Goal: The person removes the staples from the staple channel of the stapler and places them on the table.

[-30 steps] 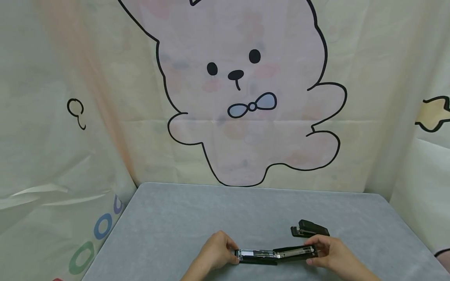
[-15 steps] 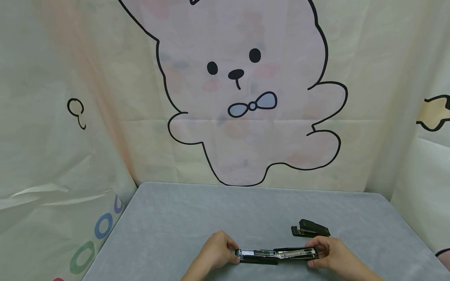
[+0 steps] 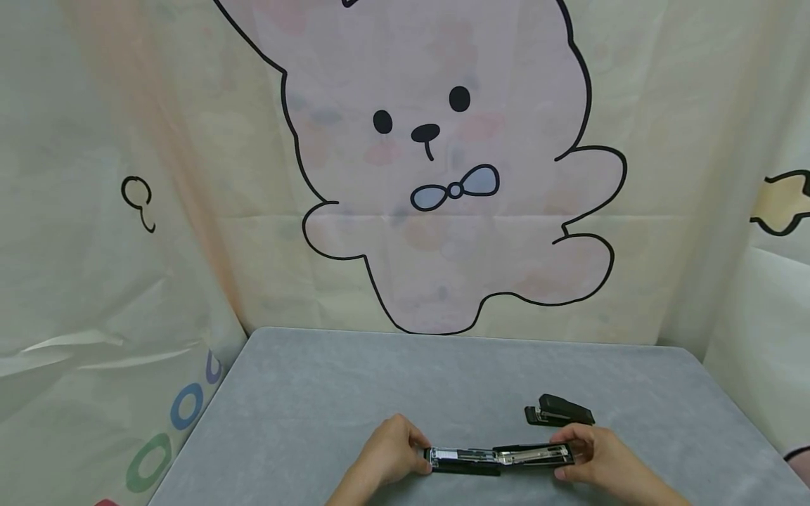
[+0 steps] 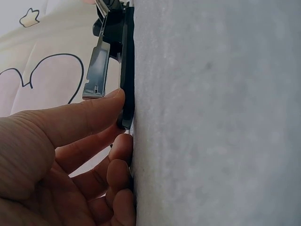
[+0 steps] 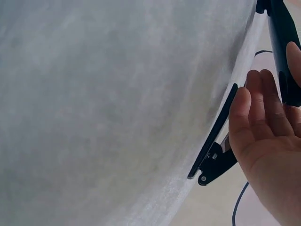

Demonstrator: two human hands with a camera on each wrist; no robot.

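A black stapler (image 3: 465, 462) is swung wide open on the cloth, its metal inside facing up in the head view. My left hand (image 3: 394, 452) pinches its left end between thumb and fingers. The left wrist view shows the thumb on the dark base, below a raised metal strip (image 4: 97, 70). At the opposite end my right hand (image 3: 598, 458) holds the opened top part; in the right wrist view this dark part (image 5: 281, 40) lies between thumb and fingers. A second black stapler (image 3: 562, 410) rests on the table just behind the right hand.
Grey cloth covers the table (image 3: 354, 379). A pale curtain (image 3: 266, 281) with a printed bear hangs behind its far edge, and more printed sheets stand along the left and right sides.
My right hand has shifted slightly right, and the stapler's opened top part sits a little flatter. The left hand and the second stapler have stayed in place.
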